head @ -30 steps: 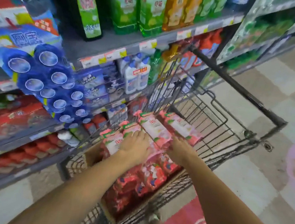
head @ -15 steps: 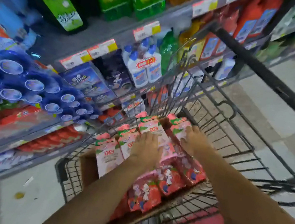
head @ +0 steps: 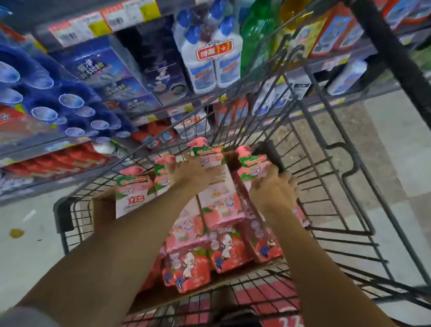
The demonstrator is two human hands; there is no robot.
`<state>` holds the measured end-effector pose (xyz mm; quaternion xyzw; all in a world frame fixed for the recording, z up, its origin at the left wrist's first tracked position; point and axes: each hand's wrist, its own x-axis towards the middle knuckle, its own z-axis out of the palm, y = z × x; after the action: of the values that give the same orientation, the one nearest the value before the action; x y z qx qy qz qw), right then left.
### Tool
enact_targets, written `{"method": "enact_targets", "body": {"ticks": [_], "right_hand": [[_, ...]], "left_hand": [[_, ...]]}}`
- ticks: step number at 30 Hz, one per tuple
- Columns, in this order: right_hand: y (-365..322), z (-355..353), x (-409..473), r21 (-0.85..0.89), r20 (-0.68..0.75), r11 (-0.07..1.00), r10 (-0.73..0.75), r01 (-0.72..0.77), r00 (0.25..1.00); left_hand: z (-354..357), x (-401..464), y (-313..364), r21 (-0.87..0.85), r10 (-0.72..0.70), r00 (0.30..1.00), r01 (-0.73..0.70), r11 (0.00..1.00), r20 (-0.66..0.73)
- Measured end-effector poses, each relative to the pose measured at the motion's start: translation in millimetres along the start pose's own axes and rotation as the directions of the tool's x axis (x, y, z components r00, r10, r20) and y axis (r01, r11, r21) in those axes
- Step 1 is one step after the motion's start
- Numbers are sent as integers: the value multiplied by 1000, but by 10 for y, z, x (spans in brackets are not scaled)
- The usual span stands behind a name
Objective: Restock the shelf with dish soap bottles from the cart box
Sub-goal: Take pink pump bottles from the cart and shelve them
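Both hands curl round pink bottles in the box: left hand (head: 190, 172) on one (head: 214, 179), right hand (head: 273, 190) on another (head: 253, 167). Pickup step; next, probably lift them to the shelf (head: 48, 160), left.

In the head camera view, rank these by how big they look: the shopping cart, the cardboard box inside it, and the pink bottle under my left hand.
1. Shopping cart
2. Cardboard box, mostly hidden
3. Pink bottle under the left hand
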<state>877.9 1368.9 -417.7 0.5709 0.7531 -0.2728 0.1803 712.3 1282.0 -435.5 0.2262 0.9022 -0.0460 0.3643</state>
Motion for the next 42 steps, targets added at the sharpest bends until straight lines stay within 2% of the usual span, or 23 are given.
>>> {"method": "enact_targets", "body": {"ticks": [2, 5, 8, 11, 15, 17, 20, 22, 26, 31, 35, 39, 42], "right_hand": [[7, 6, 32, 8, 54, 999, 42, -42, 998], [80, -12, 43, 71, 119, 993, 86, -95, 989], [177, 60, 44, 230, 184, 961, 113, -155, 976], [316, 161, -11, 487, 300, 818, 173, -307, 938], [580, 232, -225, 639, 342, 685, 154, -350, 927], [694, 264, -342, 679, 383, 630, 133, -377, 914], [815, 204, -491, 630, 439, 691, 60, -354, 897], [859, 97, -600, 599, 454, 744, -11, -296, 891], [965, 21, -628, 664, 408, 706, -65, -247, 911], [1026, 1, -666, 727, 400, 650, -138, -222, 906], [1100, 31, -673, 780, 437, 557, -156, -287, 886], [1143, 70, -693, 790, 453, 534, -182, -299, 873], [1147, 87, -738, 815, 452, 485, -187, -318, 872]], "left_hand": [[9, -36, 35, -11, -7, 999, 7, 1000, -46], [9, -83, 99, 31, -45, 999, 45, 998, -11], [121, -169, 127, 34, -3, 999, 4, 999, -35], [225, -423, 178, 44, 111, 987, -106, 993, -116], [307, -708, 190, 67, 160, 975, -151, 986, -152], [392, -857, 138, -6, 158, 975, -161, 987, -158], [536, -1113, 40, -204, 144, 979, -172, 964, -143], [627, -1281, -1, -231, 131, 982, -160, 960, -136], [721, -1482, 1, -285, 122, 978, -167, 944, -170], [654, -1562, -15, -473, 26, 998, -51, 880, -58], [478, -1477, 10, -506, 13, 999, 4, 863, 31], [365, -1430, 1, -516, 15, 985, 77, 853, 171], [292, -1431, -7, -482, 45, 969, 80, 872, 242]]}}
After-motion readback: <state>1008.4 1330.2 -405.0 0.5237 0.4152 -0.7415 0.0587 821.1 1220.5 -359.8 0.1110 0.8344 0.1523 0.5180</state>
